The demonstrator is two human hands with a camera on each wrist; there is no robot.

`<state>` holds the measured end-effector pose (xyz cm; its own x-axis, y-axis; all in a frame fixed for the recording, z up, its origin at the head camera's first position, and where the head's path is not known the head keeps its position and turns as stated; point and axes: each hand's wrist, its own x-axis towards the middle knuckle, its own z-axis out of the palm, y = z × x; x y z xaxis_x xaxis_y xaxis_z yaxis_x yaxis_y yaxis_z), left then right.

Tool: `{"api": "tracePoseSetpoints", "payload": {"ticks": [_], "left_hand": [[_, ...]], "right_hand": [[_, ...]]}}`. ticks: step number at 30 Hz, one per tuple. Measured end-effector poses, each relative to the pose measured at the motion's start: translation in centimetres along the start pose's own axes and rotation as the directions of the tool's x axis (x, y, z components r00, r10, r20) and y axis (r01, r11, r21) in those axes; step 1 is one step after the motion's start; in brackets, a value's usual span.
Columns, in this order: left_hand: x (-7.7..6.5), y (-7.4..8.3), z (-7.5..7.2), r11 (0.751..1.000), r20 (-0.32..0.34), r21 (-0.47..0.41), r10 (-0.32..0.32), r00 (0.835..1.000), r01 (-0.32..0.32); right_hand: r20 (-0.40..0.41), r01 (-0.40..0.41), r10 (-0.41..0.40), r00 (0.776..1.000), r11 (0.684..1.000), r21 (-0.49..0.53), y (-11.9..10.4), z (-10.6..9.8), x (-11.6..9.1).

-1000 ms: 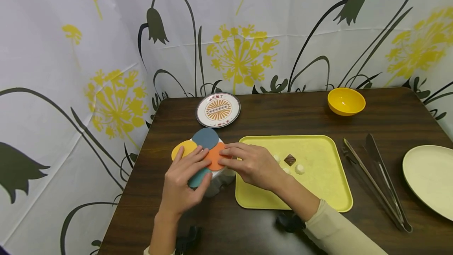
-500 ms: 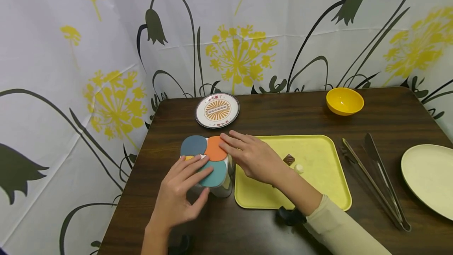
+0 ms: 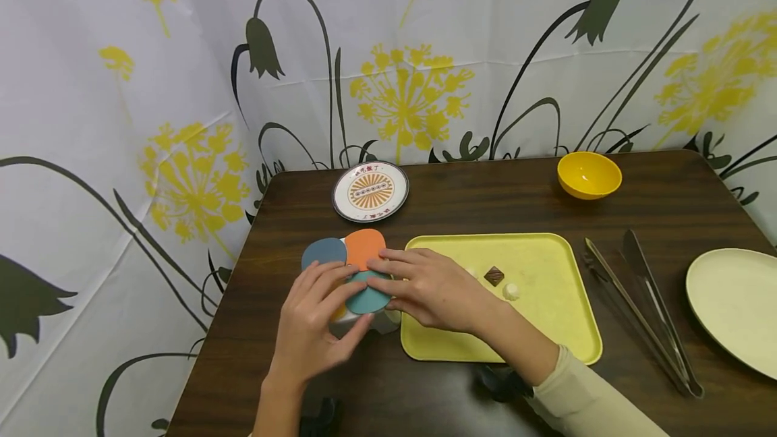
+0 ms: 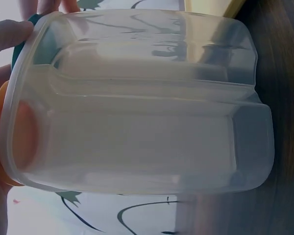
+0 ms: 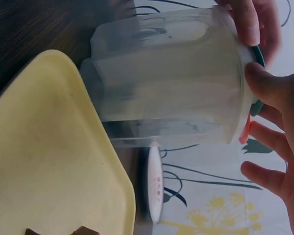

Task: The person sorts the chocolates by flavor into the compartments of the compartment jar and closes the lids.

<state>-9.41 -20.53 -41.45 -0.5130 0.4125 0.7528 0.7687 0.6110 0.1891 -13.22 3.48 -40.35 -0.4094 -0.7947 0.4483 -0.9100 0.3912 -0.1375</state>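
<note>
A clear plastic storage canister (image 4: pixel 152 132) stands upright on the table, topped by blue (image 3: pixel 324 253), orange (image 3: pixel 364 248) and teal (image 3: pixel 369 297) lid flaps. A yellow flap shows only slightly under the left hand. My left hand (image 3: pixel 315 319) grips the lid from the near left, fingers bent over the top, thumb at the near rim. From the right, my right hand (image 3: pixel 434 288) holds the lid, its fingertips on the teal flap. In the right wrist view, a thumb (image 5: pixel 264 81) presses against the canister's rim.
Right of the canister lies a yellow tray (image 3: pixel 546 315) with a dark chocolate (image 3: pixel 494 276) and small white pieces (image 3: pixel 511 291). Metal tongs (image 3: pixel 655 322) and a cream plate (image 3: pixel 737 302) are farther right. A patterned plate (image 3: pixel 370 191) and yellow bowl (image 3: pixel 589 175) sit behind.
The canister has turned counterclockwise under my hands: orange went from right to back, teal from front to right. My right hand lifted its fingers, then came back down over the lid.
</note>
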Motion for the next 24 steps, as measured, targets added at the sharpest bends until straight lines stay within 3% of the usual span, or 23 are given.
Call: {"api": "tracePoseSetpoints", "payload": {"ticks": [6,12,16,24], "left_hand": [[0.03,0.29,0.05,0.995,0.096,0.034,-0.094,0.991,0.091],[0.17,0.51,-0.23,0.985,0.21,0.077,-0.168,0.963,0.155],[0.12,0.48,-0.19,0.985,0.249,0.099,-0.165,0.954,0.144],[-0.3,0.23,-0.02,0.99,0.242,0.109,-0.111,0.964,0.087]], "right_hand": [[-0.019,-0.014,0.014,1.0,1.0,-0.015,-0.19,0.05,-0.26],[0.006,-0.01,0.01,1.0,0.997,-0.072,-0.35,0.09,-0.28],[0.025,-0.002,0.005,1.0,0.993,-0.117,-0.33,0.12,-0.27],[-0.004,0.006,-0.006,1.0,0.995,-0.096,-0.25,0.12,-0.21]]}}
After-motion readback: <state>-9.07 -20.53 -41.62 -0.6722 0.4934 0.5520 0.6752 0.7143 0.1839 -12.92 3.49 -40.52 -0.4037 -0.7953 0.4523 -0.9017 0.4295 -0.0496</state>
